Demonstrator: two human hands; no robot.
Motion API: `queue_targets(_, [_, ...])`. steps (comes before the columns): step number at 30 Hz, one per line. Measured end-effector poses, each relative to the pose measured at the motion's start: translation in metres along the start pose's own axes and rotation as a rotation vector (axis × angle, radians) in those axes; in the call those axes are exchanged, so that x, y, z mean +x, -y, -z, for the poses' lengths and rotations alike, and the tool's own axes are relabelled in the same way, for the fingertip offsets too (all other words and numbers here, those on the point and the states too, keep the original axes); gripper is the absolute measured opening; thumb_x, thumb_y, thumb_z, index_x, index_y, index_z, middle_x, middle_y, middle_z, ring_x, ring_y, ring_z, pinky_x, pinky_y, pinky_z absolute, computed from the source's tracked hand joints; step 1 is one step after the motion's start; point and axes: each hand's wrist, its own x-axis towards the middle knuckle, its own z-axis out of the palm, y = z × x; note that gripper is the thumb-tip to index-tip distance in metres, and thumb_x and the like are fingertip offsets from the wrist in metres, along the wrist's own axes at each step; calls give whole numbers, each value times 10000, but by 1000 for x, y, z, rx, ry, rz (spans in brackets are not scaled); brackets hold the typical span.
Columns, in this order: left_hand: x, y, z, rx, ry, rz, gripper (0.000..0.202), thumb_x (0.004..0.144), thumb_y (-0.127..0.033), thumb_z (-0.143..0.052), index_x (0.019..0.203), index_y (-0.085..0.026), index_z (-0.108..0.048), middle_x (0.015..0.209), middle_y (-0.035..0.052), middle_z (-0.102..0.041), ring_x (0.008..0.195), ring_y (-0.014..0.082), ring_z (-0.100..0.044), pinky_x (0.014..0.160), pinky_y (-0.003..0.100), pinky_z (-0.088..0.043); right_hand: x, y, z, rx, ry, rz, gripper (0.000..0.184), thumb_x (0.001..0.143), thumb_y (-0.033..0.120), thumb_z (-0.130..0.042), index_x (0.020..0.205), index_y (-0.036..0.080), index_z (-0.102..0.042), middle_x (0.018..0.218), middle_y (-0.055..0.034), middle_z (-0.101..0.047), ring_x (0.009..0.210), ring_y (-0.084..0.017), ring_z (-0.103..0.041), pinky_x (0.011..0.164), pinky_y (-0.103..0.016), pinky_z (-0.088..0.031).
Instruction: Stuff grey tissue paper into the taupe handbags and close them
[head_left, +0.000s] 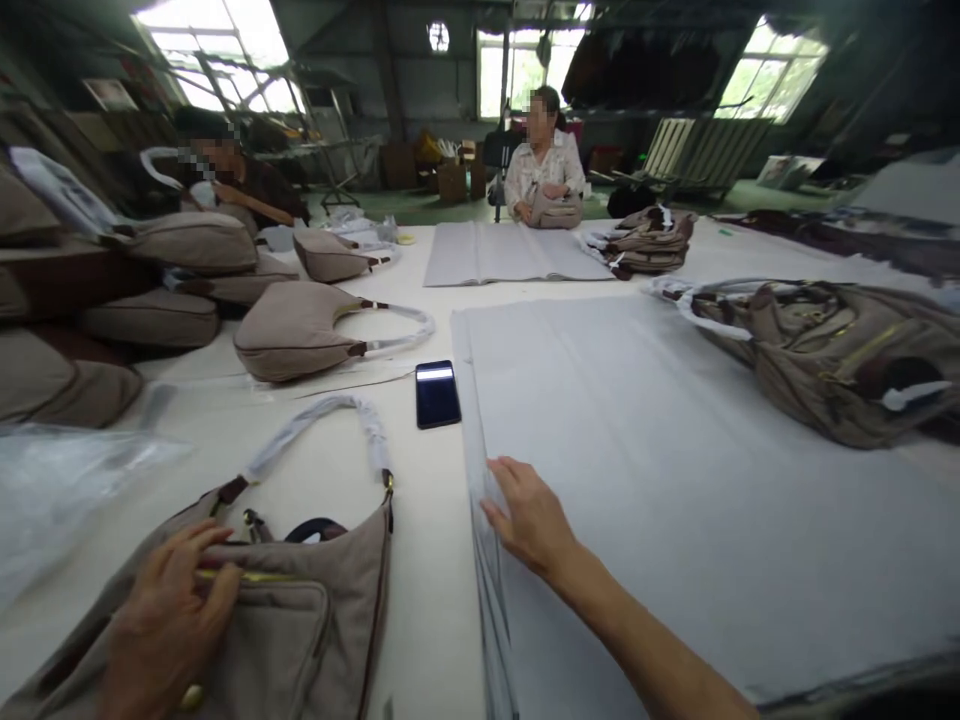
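Currently, the left hand (169, 610) is resting on the bag (281, 620) at lower left — I cannot tell whether its grip is pinching cloth or only pressing — while the right hand (531, 515), fingers parted, is lying at the left edge of the grey sheets (675, 490), that edge running up the frame just right of the bag.

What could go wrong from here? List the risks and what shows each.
The phone lies close beside the left edge of the grey sheets; a dragged sheet might knock it. The right hand is at that edge, where several layers lie together, so it could catch more than one. Sliding the bag might push its handle into the phone.
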Motion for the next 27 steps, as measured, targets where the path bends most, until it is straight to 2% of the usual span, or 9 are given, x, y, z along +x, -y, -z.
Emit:
queue_targets(4, [-4, -76, -3, -254, 73, -64, 249, 832, -378, -457, 1017, -219, -508, 1166, 68, -507, 844, 199, -580, 713, 366, -525, -64, -5, -3, -87, 78, -134, 592, 726, 289, -549, 1266, 71, -444, 1289, -209, -463, 1136, -346, -430, 866, -487, -448])
queue_targets(7, [-6, -136, -17, -450, 185, -129, 215, 851, -314, -466, 1017, -194, -530, 1193, 94, -505, 978, 203, -559, 713, 319, -529, -65, -1, -12, -126, 166, -208, 323, 707, 171, -517, 1021, 112, -567, 1063, -167, -569, 992, -313, -517, 722, -417, -495])
queue_targets(10, [-10, -173, -29, -539, 259, -124, 196, 842, -279, -469, 991, -185, -555, 1174, 102, -535, 1028, 207, -546, 719, 309, -527, -52, -7, -13, -39, 173, -238, 252, 705, 50, -457, 916, 112, -579, 959, -160, -591, 891, -292, -567, 664, -376, -477])
queue_targets(14, [-20, -191, -36, -655, 384, 23, 203, 821, -325, -487, 936, -188, -584, 1067, 81, -610, 953, 199, -586, 721, 306, -514, -48, -40, -11, 177, 138, -209, 148, 708, 77, -455, 758, 138, -580, 824, -97, -628, 771, -221, -599, 693, -321, -452])
queue_targets(17, [-26, -196, -40, -725, 528, 180, 269, 808, -400, -495, 927, -179, -592, 964, 64, -631, 832, 184, -592, 736, 315, -490, -52, -67, -13, 337, 177, -217, 154, 727, 129, -413, 690, 160, -558, 641, -11, -612, 607, -131, -588, 567, -207, -433])
queue_targets(20, [-28, -200, -47, -785, 647, 305, 301, 798, -421, -505, 944, -169, -581, 854, 38, -602, 755, 166, -556, 725, 306, -456, -53, -77, -13, 430, 200, -233, 182, 732, 146, -372, 698, 160, -550, 568, 10, -591, 506, -110, -559, 484, -189, -412])
queue_targets(23, [-31, -206, -58, -871, 682, 376, 272, 800, -391, -501, 939, -167, -570, 842, 26, -580, 750, 158, -539, 708, 290, -435, -47, -64, -10, 402, 72, -205, 172, 750, 174, -392, 787, 150, -558, 776, -57, -636, 723, -159, -593, 667, -259, -464])
queue_targets(25, [-33, -211, -66, -921, 674, 390, 253, 797, -374, -506, 924, -165, -570, 844, 27, -580, 781, 166, -543, 696, 282, -429, -37, -48, -8, 253, -50, -134, 258, 751, 235, -463, 971, 132, -551, 1059, -132, -593, 994, -237, -534, 831, -360, -436])
queue_targets(27, [-36, -215, -73, -945, 679, 389, 239, 795, -364, -513, 905, -160, -572, 822, 26, -580, 780, 169, -544, 676, 275, -425, -24, -38, -7, 31, -62, -86, 370, 718, 282, -539, 1054, 127, -524, 1159, -163, -531, 1092, -301, -463, 857, -436, -412])
